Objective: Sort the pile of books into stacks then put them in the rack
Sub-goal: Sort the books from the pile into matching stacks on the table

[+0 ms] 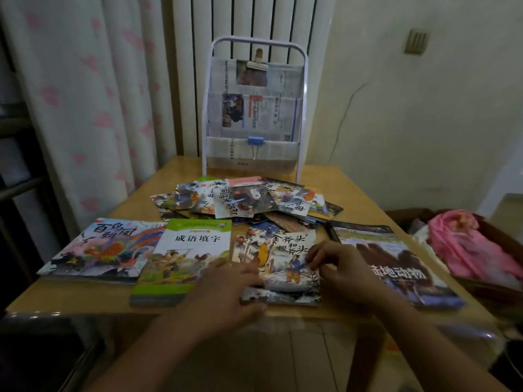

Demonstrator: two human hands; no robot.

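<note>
A loose pile of small picture books (246, 202) lies mid-table in front of the white wire rack (302, 114). Along the near edge sit four stacks: a phoenix-cover stack (104, 247), a green-bordered stack (184, 256), a picture-book stack (283, 250) and a large animal book (396, 250). My left hand (226, 284) rests with straight fingers on the picture-book stack's near left corner, thumb along its front edge. My right hand (339, 267) has curled fingers pinching the top book's right edge.
The rack's pockets are lined with newspaper, held by a blue binder clip (255, 141) and a beige clip (257, 65). A curtain and radiator stand behind. A box with pink cloth (467, 247) sits off the table's right side.
</note>
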